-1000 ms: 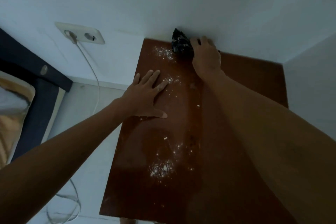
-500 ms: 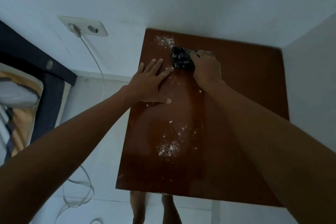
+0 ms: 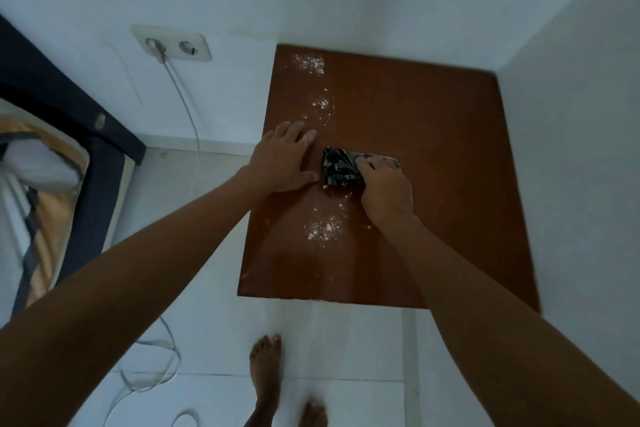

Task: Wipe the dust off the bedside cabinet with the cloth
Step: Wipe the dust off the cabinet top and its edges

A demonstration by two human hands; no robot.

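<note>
A bed [image 3: 52, 184] with a dark frame edges the left of the view, below a double wall socket [image 3: 172, 43] whose white cable [image 3: 187, 114] trails down to loops on the pale floor tiles. Right of these stands the brown bedside cabinet [image 3: 433, 149], set into the corner of the white walls. The left hand [image 3: 285, 163] lies flat near the top's left edge, fingers straight and slightly spread, apparently steadying the person. Just beside it, the right hand [image 3: 384, 191] grips a dark, bunched cloth [image 3: 341, 168], fingers curled over it and pressing it to the wood near the middle of the top.

A second ago the cloth was at the back edge against the wall; half a second ago it had come part of the way forward; now it sits at mid-depth, so one stroke is being drawn from back to front. White dust remains: a patch at the back left [image 3: 310, 63], specks [image 3: 321, 102] along the strip beyond the left hand, and a larger scatter [image 3: 323, 229] ahead of the cloth toward the front edge. The stroke looks to have passed to the right of the rear patches, so the wiping appears far from finished. Two bare feet [image 3: 265, 367] stand on the tiles below.
</note>
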